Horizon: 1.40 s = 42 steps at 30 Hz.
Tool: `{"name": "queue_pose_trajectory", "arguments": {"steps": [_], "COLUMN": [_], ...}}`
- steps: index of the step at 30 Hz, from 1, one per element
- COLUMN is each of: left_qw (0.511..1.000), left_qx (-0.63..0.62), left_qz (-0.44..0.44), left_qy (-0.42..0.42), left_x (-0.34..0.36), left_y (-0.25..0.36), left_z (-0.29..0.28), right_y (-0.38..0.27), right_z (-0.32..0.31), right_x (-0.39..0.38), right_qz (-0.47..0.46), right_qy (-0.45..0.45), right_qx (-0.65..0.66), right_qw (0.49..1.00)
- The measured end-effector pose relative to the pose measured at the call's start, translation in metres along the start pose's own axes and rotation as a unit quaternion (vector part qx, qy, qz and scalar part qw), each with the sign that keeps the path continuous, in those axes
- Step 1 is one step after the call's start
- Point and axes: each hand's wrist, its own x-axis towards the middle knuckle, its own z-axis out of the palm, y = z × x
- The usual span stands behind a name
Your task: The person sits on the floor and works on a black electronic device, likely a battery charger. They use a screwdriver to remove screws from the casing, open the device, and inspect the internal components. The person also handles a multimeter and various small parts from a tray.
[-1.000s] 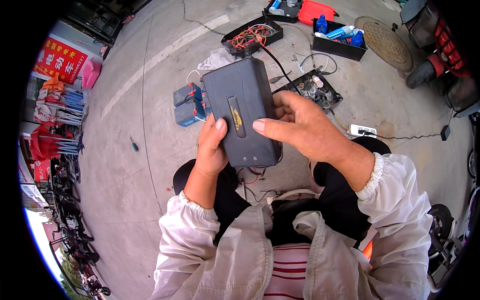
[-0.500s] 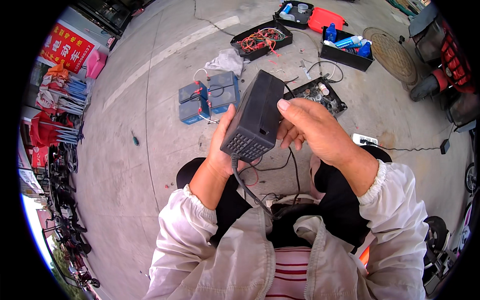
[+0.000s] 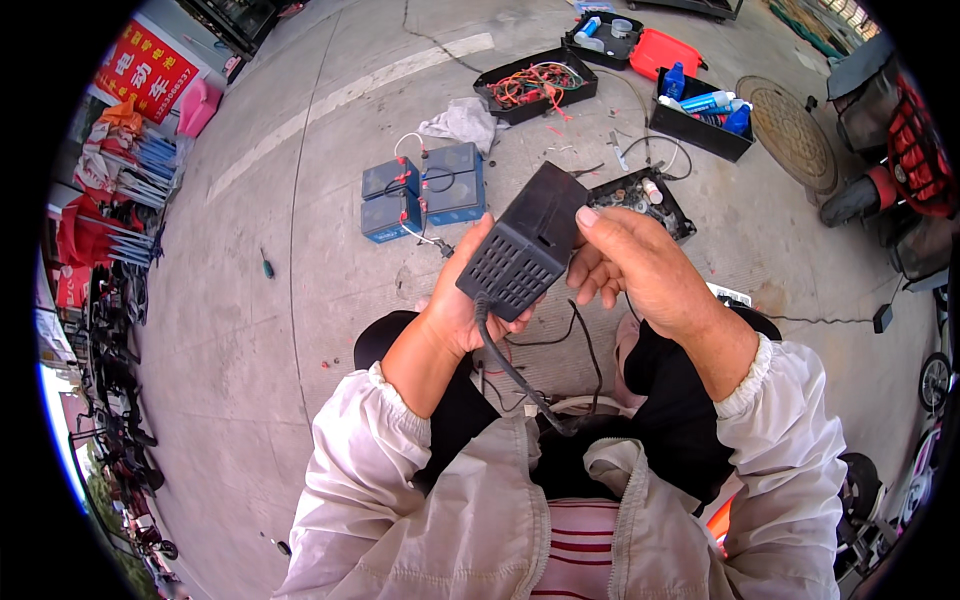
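Observation:
A black battery charger (image 3: 535,225), boxy with a slotted vent end, is tilted up in front of my lap. My left hand (image 3: 462,300) wraps round its left side and underside. From the vented end a thick black cable (image 3: 515,375) runs down to my lap. My right hand (image 3: 640,255) is at the charger's right side, thumb at its edge and fingers loosely curled and apart. Beyond the charger stand several blue batteries (image 3: 452,185) joined by short wires. A lead with a black plug (image 3: 446,249) reaches from them toward my left hand.
Ahead lie a black tray of coloured wires (image 3: 535,85), a tray of small parts (image 3: 680,218) and a box of tubes and bottles (image 3: 700,135). A grey rag (image 3: 462,122) is behind the batteries. A screwdriver (image 3: 267,264) rests on the concrete at left; a manhole cover (image 3: 790,135) is at right.
The charger has moved slightly right and down and turned, showing more of its vented end. My left hand moved with it; my right hand stays beside it, fingers a little more spread.

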Motion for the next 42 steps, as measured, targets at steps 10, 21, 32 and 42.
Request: {"name": "queue_pose_trajectory", "arguments": {"steps": [10, 21, 32, 42], "left_qw": [0.999, 0.997, 0.997, 0.995], "left_qx": [-0.026, 0.009, -0.019, -0.017], "left_qz": [-0.013, 0.009, 0.006, 0.009], "left_qy": [0.019, 0.072, 0.074, 0.096], "left_x": [-0.002, -0.008, -0.007, -0.006], "left_y": [0.000, 0.000, 0.003, 0.002], "left_z": [0.003, 0.014, 0.016, 0.013], "right_y": [0.002, 0.005, 0.007, 0.010], "right_z": [0.000, 0.002, 0.003, 0.002], "right_x": [0.003, 0.006, 0.007, 0.009], "right_qz": [0.011, 0.016, 0.033, 0.044], "right_qy": [0.008, 0.008, -0.002, -0.017], "right_qx": [-0.013, -0.016, -0.002, -0.005], "right_qw": [1.000, 1.000, 0.999, 0.999]}}
